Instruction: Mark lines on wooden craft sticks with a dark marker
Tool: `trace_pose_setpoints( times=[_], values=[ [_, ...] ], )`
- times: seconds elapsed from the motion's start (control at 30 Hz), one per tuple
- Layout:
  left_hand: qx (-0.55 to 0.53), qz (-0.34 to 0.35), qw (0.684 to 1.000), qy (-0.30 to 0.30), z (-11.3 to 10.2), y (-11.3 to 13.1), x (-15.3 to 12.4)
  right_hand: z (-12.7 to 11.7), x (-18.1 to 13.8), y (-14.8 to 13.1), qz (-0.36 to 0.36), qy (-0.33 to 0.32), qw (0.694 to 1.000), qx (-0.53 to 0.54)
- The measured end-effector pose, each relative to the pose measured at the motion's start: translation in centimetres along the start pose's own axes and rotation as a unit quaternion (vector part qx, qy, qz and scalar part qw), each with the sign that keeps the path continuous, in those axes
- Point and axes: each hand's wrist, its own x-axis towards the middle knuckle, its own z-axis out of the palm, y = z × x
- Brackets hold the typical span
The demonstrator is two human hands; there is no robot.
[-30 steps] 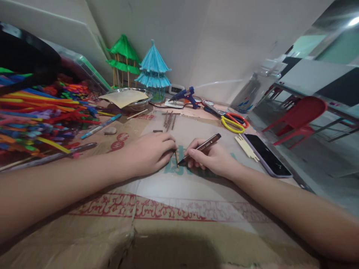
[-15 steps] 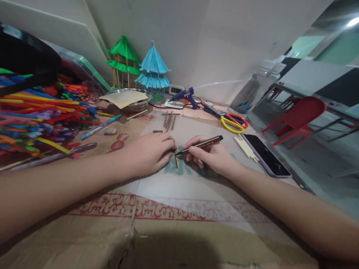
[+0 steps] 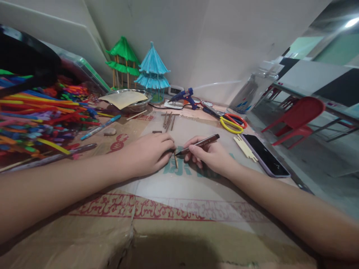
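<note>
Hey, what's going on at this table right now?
A person is colouring a small wooden stick on a sheet of cardboard. The left hand pins the stick down while the right hand holds a brown marker with its tip at the stick's upper end. More brown sticks lie farther back. A pile of coloured straws sits to the left, and scissors, a glue gun and a phone lie to the right.

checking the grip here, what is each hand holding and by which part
The right hand holds a dark brown marker pen by its lower barrel, near the tip. The left hand pins a short wooden stick at its upper end.
</note>
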Motion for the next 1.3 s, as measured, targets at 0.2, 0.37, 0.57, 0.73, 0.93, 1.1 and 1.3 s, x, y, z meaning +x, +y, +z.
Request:
trace_pose_setpoints(
  times=[0.2,0.37,0.57,0.73,0.93,1.1,1.3],
  values=[
    [-0.002,0.002,1.000,0.003,0.03,-0.06,-0.13,-0.06,-0.02,-0.25,0.005,-0.016,1.000,-0.003],
    [-0.001,-0.002,1.000,0.002,0.09,-0.06,-0.09,0.01,0.05,0.08,-0.001,0.008,1.000,0.002],
    [-0.005,0.000,1.000,0.005,0.01,-0.07,-0.13,-0.03,-0.05,-0.31,0.004,-0.030,1.000,0.000],
    [-0.008,0.002,1.000,0.009,0.01,-0.09,-0.18,-0.07,-0.13,-0.37,0.009,-0.034,0.999,0.001],
    [-0.018,0.006,1.000,0.015,-0.04,0.00,-0.10,0.01,-0.07,-0.17,0.002,-0.008,1.000,0.000],
    [-0.032,0.005,0.999,0.023,-0.05,0.02,-0.05,-0.06,-0.10,-0.47,0.008,-0.030,1.000,-0.007],
    [-0.029,0.007,0.999,0.027,0.00,-0.03,-0.09,-0.03,-0.13,-0.48,0.010,-0.035,0.999,-0.005]
  ],
)
